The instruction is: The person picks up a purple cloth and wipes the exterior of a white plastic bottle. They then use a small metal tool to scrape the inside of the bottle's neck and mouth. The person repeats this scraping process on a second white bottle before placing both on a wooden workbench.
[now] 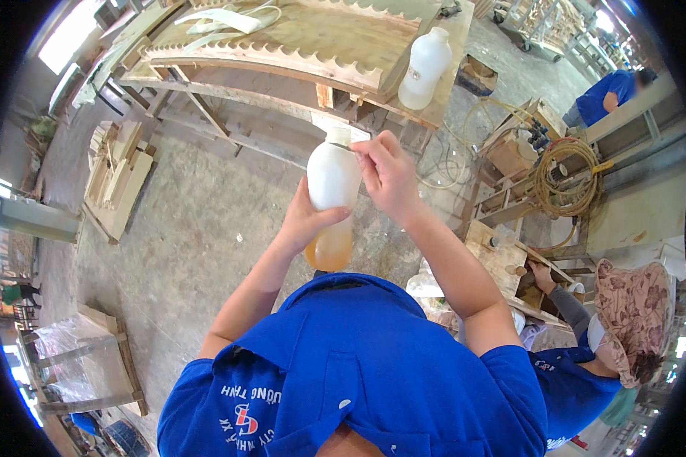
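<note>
A white, translucent plastic bottle point(333, 179) with amber liquid in its lower part is held up in front of my chest. My left hand point(306, 219) wraps round its middle, the thumb lying across the front. My right hand point(389, 174) is closed in a pinch beside the bottle's neck, where a thin dark line runs round it. What those fingertips hold, if anything, is too small to make out. A second, similar bottle point(427, 70) stands on the right end of the workbench ahead.
The wooden workbench point(297, 65) carries a scalloped-edge rack and white strips point(232, 19). Stacked boards point(118, 171) lie on the floor at left. Coiled hose point(564, 179) hangs at right. One co-worker in a patterned hood point(633, 312) reaches into a wooden box; another point(613, 91) bends farther off.
</note>
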`<state>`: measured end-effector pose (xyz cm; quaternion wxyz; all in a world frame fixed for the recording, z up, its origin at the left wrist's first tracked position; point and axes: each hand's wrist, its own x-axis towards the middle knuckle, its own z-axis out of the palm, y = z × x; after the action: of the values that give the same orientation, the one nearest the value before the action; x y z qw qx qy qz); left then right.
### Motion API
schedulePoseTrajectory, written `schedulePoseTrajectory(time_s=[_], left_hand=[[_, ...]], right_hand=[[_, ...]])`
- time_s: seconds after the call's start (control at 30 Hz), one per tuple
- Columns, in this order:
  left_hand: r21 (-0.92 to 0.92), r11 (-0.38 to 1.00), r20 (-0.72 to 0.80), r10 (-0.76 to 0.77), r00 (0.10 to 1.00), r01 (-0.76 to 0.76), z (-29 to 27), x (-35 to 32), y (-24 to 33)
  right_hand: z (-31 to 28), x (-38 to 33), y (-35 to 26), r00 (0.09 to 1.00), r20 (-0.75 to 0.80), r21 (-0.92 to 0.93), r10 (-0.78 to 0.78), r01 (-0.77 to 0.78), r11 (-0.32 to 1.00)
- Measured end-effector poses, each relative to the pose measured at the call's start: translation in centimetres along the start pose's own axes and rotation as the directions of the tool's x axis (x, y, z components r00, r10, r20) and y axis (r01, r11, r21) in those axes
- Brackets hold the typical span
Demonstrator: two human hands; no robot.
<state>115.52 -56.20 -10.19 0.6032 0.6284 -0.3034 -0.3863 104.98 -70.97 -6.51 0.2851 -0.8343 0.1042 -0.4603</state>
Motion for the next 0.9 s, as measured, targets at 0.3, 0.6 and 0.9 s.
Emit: schedulePoseTrajectory(time_s=[0.3, 0.6, 0.9], left_hand=[[-0.009, 1.0, 0.008, 0.024, 1.0, -0.024, 0.1, 0.2, 0.0], [0.023, 0.999, -0.001, 0.049, 0.999, -0.049, 0.4, 0.2, 0.1], [-0.143, 0.989, 0.042, -0.024, 0.999, 0.029, 0.4, 0.3, 0.5]], right_hand=[[-0.4, -0.6, -0.3, 1.0, -0.004, -0.015, -0.016, 0.016, 1.0], [-0.8, -0.2, -0.3, 0.999, 0.004, -0.057, -0.043, 0.043, 0.997], [-0.7, -0.8, -1.0, 0.999, -0.001, 0.026, 0.047, -0.047, 0.999]])
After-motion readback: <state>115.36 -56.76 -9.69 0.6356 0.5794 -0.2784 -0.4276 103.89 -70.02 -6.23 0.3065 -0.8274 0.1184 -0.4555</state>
